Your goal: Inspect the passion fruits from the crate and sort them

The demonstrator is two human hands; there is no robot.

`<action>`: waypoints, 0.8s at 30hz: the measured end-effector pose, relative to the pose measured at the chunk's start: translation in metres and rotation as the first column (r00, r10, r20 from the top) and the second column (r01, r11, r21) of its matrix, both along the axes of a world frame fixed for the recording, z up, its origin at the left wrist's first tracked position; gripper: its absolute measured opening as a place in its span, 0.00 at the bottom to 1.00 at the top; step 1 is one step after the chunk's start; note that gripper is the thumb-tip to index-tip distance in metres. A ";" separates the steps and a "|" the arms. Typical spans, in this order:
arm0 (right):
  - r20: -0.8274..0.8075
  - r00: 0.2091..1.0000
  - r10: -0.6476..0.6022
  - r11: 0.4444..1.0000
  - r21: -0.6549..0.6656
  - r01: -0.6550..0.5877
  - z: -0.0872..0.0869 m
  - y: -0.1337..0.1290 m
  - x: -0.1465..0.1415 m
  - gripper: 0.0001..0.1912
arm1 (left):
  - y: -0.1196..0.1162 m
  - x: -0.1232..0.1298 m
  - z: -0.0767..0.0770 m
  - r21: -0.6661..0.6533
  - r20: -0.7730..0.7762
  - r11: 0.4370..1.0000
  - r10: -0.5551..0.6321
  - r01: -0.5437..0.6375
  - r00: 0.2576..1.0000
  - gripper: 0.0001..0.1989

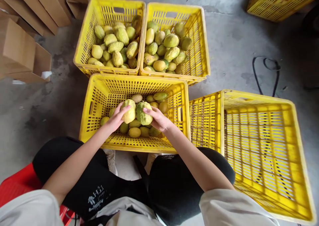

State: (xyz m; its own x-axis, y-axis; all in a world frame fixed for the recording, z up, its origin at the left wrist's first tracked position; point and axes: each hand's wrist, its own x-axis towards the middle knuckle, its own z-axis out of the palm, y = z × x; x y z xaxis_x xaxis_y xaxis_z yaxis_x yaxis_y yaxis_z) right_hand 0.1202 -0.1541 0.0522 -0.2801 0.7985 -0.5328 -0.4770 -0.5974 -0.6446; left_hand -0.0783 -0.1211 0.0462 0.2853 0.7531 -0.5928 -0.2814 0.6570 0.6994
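Note:
My left hand [119,116] is closed around a pale yellow, lumpy citron-like fruit [129,112]. A greener, knobbly citron-like fruit [144,113] is in my right hand [159,118], the thumb pressed on its upper side. Side by side, the two fruits are held above a yellow plastic crate [99,141] in front of my knees. Several yellow and green fruits lie in the bottom of that crate, one of them a yellow fruit [134,132] just below my hands. Hands and held fruits hide part of the pile.
Two more yellow crates, left [81,50] and right [205,46], stand beyond, both holding similar fruits. A tipped yellow crate [264,146] lies at my right. Cardboard boxes [20,50] are at far left, a black cord [256,76] and another crate [276,3] at right.

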 end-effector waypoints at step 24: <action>-0.071 0.996 -0.048 0.999 -0.018 0.047 -0.001 0.005 -0.012 0.27 | -0.002 0.001 0.023 0.119 -0.033 0.992 0.049 -0.044 0.998 0.21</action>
State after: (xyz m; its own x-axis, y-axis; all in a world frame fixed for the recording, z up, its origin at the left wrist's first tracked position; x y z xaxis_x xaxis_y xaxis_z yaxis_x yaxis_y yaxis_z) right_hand 0.1084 -0.1486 0.0509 -0.2803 0.8031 -0.5257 -0.5495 -0.5833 -0.5981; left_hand -0.0773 -0.1233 0.0691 0.2283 0.8304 -0.5083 -0.2829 0.5561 0.7815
